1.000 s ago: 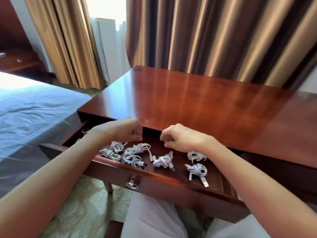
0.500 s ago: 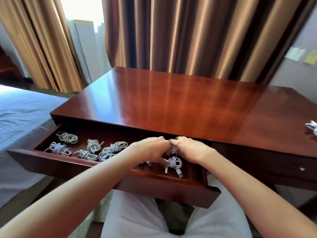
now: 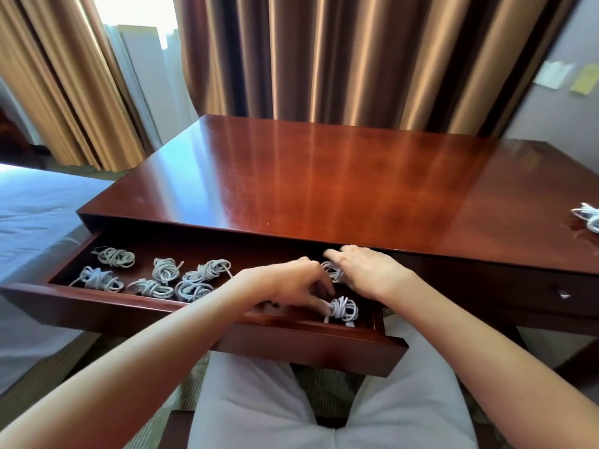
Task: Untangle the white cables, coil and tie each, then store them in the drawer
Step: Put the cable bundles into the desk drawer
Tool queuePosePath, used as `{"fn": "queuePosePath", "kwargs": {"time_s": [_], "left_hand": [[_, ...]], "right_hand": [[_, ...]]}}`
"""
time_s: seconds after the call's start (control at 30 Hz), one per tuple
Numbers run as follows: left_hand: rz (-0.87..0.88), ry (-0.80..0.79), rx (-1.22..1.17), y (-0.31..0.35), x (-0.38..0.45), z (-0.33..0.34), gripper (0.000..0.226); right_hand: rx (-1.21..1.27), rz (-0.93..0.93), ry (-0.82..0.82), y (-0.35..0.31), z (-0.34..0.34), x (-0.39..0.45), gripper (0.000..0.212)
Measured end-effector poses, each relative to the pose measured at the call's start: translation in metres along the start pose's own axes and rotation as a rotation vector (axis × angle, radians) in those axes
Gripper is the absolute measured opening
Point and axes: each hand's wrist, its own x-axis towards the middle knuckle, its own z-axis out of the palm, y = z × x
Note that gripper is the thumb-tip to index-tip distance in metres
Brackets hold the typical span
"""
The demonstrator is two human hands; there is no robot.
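Nothing here can be read. Two paper notes [image 3: 553, 73] are stuck on the wall at the far right, one white, one yellowish, but they are too small and blurred to show any writing.

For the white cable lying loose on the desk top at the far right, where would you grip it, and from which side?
Probably pinch the bunched middle of the loose cable, coming from above with the right hand, which is on that side. It lies flat on the bare desk top with nothing shown around it. The frame edge cuts off part of it, so its ends cannot be seen.
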Motion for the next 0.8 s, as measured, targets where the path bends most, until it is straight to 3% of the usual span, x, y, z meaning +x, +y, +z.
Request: {"fn": "queuePosePath", "kwargs": {"time_s": [0.17,0.27,0.5,0.8], "left_hand": [[-0.105,0.117,0.131,-0.039,-0.032,-0.031,0.044],[-0.254,0.048,0.246,-0.068,-0.048,-0.038,0.053],[-0.230,0.013,0.094,-0.067,-0.042,-0.021,0.026],[-0.198,-0.171,-0.087,-0.033,-0.021,-0.014,0.031]], "right_hand": [[0.142,-0.124,0.030,-0.019,-0.009,0.014,0.040],[0.233,-0.162,-0.002,-0.034,-0.007,0.028,0.042],[0.262,-0.178,-0.012,-0.050,-0.004,0.038,0.036],[0.322,-0.137,0.033,-0.022,-0.027,0.019,0.027]]}}
